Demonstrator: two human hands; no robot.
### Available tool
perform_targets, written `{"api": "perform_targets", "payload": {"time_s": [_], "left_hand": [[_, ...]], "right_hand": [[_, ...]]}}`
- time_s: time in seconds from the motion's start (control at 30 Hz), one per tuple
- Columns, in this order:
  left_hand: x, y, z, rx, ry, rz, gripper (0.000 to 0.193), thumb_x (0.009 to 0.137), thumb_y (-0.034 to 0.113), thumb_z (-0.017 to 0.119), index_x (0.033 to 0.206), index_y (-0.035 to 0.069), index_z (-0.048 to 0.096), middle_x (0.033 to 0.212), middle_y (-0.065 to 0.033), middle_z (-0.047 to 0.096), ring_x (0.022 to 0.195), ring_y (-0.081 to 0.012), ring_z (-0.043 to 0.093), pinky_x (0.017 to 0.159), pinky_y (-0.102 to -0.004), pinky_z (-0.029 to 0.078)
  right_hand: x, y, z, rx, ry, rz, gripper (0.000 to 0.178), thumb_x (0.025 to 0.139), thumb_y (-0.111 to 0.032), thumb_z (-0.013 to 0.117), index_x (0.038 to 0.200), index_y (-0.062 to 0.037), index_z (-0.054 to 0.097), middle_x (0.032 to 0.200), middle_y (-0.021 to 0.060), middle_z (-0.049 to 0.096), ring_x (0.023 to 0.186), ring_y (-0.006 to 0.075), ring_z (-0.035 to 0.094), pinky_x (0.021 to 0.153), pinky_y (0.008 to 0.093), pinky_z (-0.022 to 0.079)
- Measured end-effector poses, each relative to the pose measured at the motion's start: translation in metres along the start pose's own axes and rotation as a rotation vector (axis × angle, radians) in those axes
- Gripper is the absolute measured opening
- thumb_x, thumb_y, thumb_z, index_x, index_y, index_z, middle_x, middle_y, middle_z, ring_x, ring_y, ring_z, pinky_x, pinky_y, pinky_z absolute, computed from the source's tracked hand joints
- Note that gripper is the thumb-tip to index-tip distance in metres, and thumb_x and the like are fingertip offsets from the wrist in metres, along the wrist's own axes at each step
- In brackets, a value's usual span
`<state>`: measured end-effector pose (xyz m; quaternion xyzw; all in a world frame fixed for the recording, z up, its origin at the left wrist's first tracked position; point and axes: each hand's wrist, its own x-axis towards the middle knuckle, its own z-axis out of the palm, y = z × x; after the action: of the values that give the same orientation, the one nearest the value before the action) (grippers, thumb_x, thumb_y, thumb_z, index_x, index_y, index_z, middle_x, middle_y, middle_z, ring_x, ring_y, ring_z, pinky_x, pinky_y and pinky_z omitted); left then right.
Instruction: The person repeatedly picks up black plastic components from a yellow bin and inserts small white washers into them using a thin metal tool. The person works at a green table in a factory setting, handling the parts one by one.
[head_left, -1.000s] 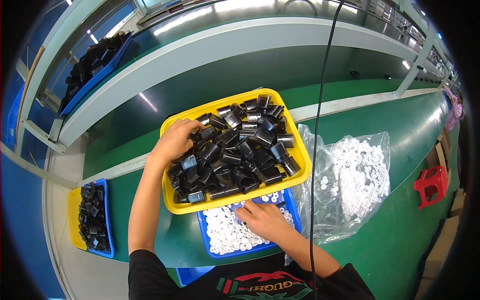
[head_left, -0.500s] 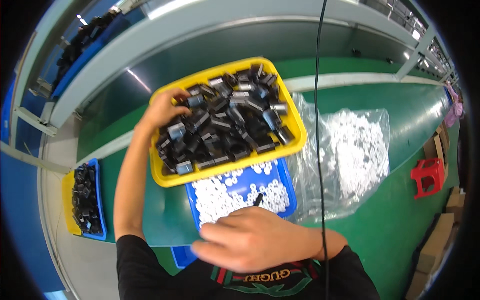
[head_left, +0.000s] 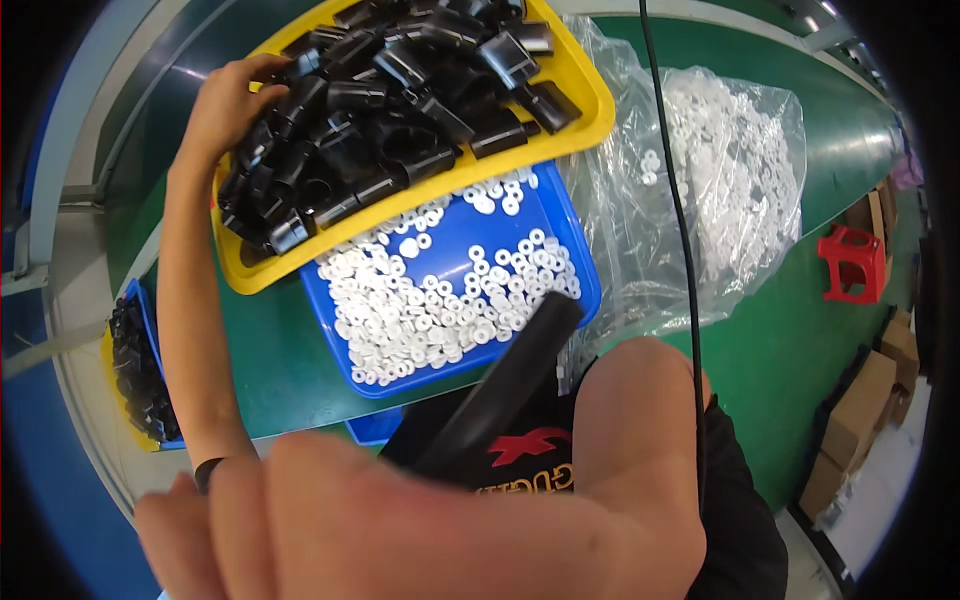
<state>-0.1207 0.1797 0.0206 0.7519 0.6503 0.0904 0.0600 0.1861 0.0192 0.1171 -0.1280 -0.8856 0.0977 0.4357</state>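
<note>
My left hand (head_left: 225,105) rests at the left end of a yellow tray (head_left: 592,112) heaped with black plastic parts (head_left: 400,90); its fingers are curled in among the parts. Very close to the camera, large and blurred, is my raised right hand (head_left: 450,530). A black tube (head_left: 510,370) sticks out from behind it and seems held in it. Below the yellow tray sits a blue tray (head_left: 452,238) with several white rings (head_left: 400,320).
A clear plastic bag (head_left: 730,170) of white rings lies right of the trays on the green table (head_left: 800,350). A black cable (head_left: 680,220) hangs across the view. A small tray of black parts (head_left: 135,370) sits at left. A red stool (head_left: 850,265) and cardboard boxes (head_left: 860,420) stand right.
My right hand left the blue tray of white rings and rose close to the camera, a black tube now showing with it. The view tilted down. My left hand stayed in the yellow tray.
</note>
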Motion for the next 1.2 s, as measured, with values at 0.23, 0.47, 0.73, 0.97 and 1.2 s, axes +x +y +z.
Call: {"api": "perform_targets", "payload": {"time_s": [0.23, 0.47, 0.73, 0.97, 1.2], "left_hand": [[0.015, 0.007, 0.018, -0.128, 0.105, 0.095, 0.034, 0.084, 0.017, 0.07, 0.117, 0.01, 0.067, 0.109, -0.0163, 0.069, 0.099, -0.0356, 0.065, 0.088, -0.041, 0.05], [-0.014, 0.003, 0.001, 0.057, 0.285, 0.222, 0.035, 0.082, 0.012, 0.07, 0.115, 0.005, 0.064, 0.107, -0.0185, 0.067, 0.102, -0.0366, 0.061, 0.089, -0.0434, 0.049], [-0.045, 0.04, -0.031, -0.193, 0.348, -0.036, 0.047, 0.088, 0.006, 0.068, 0.133, 0.01, 0.055, 0.107, -0.0124, 0.068, 0.098, -0.0207, 0.067, 0.088, -0.0334, 0.051], [-0.113, 0.077, -0.028, -0.977, 0.492, -0.053, 0.065, 0.091, 0.013, 0.062, 0.146, -0.004, 0.031, 0.104, -0.0112, 0.062, 0.094, -0.0138, 0.061, 0.084, -0.0225, 0.047], [-0.158, 0.071, -0.008, -1.554, 0.417, -0.067, 0.074, 0.076, 0.035, 0.074, 0.128, -0.011, 0.048, 0.101, -0.0173, 0.057, 0.086, -0.0271, 0.065, 0.073, -0.0355, 0.062]], "right_hand": [[-0.005, -0.002, 0.002, -0.029, -0.066, 0.011, 0.016, 0.069, -0.013, 0.062, 0.081, -0.0029, 0.058, 0.068, 0.0025, 0.042, 0.051, 0.0119, 0.04, 0.043, 0.0246, 0.031], [-0.002, -0.006, 0.007, 0.009, -0.106, -0.024, 0.019, 0.072, -0.014, 0.062, 0.087, -0.0019, 0.06, 0.07, 0.0028, 0.042, 0.052, 0.012, 0.04, 0.044, 0.0249, 0.031], [0.006, 0.004, 0.026, -0.038, -0.052, -0.026, 0.023, 0.075, -0.014, 0.062, 0.094, -0.0008, 0.062, 0.071, 0.003, 0.042, 0.053, 0.0121, 0.039, 0.044, 0.0252, 0.032], [0.008, 0.004, 0.029, -0.127, -0.036, 0.004, 0.027, 0.077, -0.015, 0.062, 0.1, 0.0001, 0.064, 0.073, 0.0033, 0.042, 0.053, 0.0123, 0.039, 0.045, 0.0255, 0.032], [0.001, 0.02, 0.001, 0.14, -0.31, -0.003, 0.037, 0.073, -0.015, 0.067, 0.107, -0.0028, 0.065, 0.073, 0.0026, 0.042, 0.056, 0.013, 0.045, 0.048, 0.025, 0.037]]}}
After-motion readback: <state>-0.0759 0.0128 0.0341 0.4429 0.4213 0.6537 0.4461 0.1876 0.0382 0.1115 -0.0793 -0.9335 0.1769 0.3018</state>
